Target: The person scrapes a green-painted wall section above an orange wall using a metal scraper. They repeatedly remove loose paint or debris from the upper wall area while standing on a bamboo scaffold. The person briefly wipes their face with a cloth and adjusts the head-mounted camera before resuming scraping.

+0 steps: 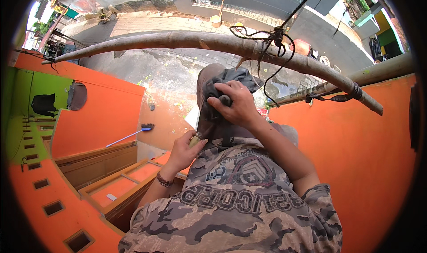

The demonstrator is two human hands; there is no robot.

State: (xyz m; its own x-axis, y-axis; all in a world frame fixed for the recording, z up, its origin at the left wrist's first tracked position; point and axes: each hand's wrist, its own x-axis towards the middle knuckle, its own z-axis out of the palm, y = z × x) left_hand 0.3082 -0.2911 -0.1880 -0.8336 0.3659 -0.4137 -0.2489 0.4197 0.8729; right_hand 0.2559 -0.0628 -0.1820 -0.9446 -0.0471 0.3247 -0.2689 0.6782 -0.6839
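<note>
My right hand [235,102] is closed over a dark, crumpled cloth-like bundle [215,86]. A small dark rounded end [225,100] pokes out by its fingers; its kind is unclear. Lower and to the left, my left hand [183,149] grips a short pale handle [195,140] with a light metal-looking collar. Whatever extends from that handle is lost against the dark, brownish surface [205,119] in front of me. Both hands work close together, just beyond my camouflage-patterned shirt [235,199].
A bamboo pole [178,40] tied with black rope [278,37] crosses beyond my hands. Orange walls [347,141] stand on both sides. A blue-handled broom [129,137] and wooden-framed panels [122,186] are at the left. Paved ground [142,26] lies farther off.
</note>
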